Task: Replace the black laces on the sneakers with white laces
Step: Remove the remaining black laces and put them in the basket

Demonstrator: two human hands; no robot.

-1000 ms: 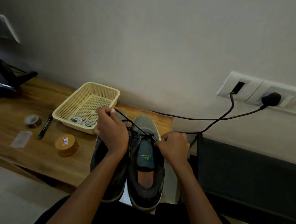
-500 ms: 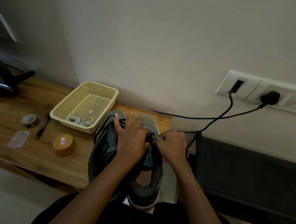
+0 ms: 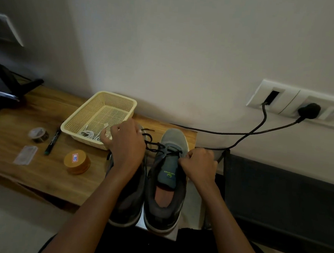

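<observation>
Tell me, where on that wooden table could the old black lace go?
The table is bare between the basket and the black stand, and along its front edge below the tin. Crowded around the tape roll, pen and sneakers.

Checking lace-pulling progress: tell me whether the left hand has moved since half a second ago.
Yes. The left hand has moved left, off the right sneaker and toward the yellow basket, now overlapping its near corner, pulling the black lace.
</observation>
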